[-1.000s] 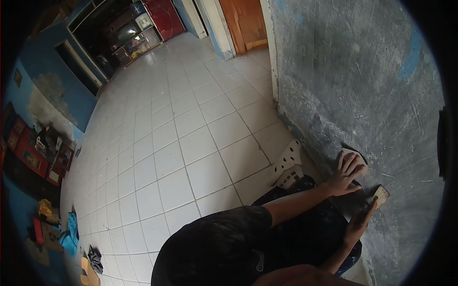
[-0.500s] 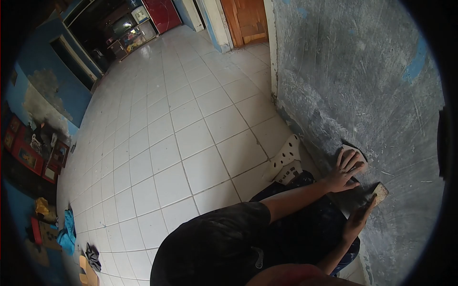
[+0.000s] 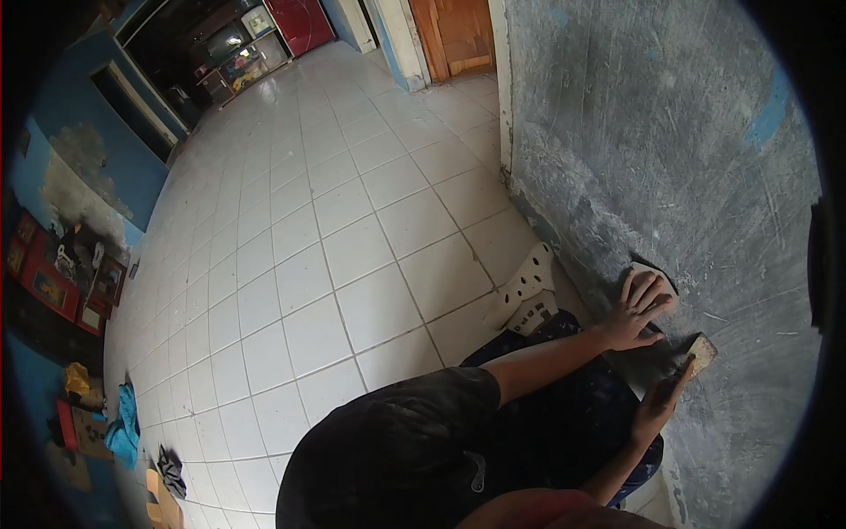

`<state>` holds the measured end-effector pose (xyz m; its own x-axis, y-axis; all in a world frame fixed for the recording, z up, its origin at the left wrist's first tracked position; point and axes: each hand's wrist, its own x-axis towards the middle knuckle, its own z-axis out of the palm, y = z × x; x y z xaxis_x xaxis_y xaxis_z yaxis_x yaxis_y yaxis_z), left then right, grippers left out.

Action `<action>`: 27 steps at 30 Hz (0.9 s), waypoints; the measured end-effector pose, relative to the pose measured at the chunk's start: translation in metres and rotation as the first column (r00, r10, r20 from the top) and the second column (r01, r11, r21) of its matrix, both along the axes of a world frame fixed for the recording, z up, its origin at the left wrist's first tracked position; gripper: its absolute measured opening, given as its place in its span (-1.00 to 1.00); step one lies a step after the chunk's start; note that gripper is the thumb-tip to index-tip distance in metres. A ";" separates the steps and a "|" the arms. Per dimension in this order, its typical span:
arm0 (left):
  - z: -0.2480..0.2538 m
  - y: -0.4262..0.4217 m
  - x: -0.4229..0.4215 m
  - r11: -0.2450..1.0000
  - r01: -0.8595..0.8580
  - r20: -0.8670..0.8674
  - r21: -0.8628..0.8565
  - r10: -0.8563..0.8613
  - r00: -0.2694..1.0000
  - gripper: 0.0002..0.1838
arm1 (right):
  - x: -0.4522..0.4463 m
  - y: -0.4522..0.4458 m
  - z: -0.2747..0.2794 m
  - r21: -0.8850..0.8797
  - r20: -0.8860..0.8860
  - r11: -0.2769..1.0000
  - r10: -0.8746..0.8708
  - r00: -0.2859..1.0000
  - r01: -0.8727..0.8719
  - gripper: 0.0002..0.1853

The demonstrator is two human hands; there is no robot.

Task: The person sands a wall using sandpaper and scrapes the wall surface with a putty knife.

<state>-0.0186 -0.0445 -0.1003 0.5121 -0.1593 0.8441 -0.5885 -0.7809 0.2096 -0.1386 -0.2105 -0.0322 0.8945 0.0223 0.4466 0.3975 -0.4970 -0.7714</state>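
My left hand (image 3: 641,316) lies with its fingers spread over a pale, dark-edged flat piece (image 3: 663,286) against the scratched grey wall (image 3: 670,141). Just below and to the right, my right hand (image 3: 663,401) holds a small tan block (image 3: 702,353) against the same wall, its index finger stretched along the block. What its other fingers do is partly hidden in shadow. The two hands are apart. Beneath my forearms are dark, speckled trousers (image 3: 564,423).
A pale shoe with holes (image 3: 529,286) stands on the white tiled floor (image 3: 370,247) near the wall's foot. Blue cloth (image 3: 125,428), dark cloth (image 3: 172,472) and red framed items (image 3: 48,282) lie at the left. An orange-brown door (image 3: 454,35) is at the top.
The tan block and my right fingertips have shifted slightly up along the wall. My left hand has barely moved. The view of the room has shifted a little.
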 end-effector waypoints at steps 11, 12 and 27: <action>-0.003 0.001 0.002 1.000 0.016 -0.079 0.003 -0.015 0.997 -0.16 | 0.007 -0.006 -0.013 0.049 0.044 0.999 0.015 0.999 -0.017 -0.28; -0.003 0.001 0.003 0.999 0.039 -0.096 -0.009 -0.039 0.995 -0.15 | 0.005 -0.003 -0.007 -0.002 0.034 1.000 -0.018 0.999 0.018 -0.29; -0.005 0.003 0.006 0.991 0.013 -0.145 0.134 0.007 0.989 0.02 | -0.006 -0.004 0.012 0.035 -0.088 0.983 -0.179 0.980 0.183 -0.15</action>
<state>-0.0129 -0.0416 -0.1055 0.6270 -0.2679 0.7315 -0.5617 -0.8061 0.1862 -0.1447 -0.2149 -0.0200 0.9165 -0.1608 0.3664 0.2366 -0.5207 -0.8203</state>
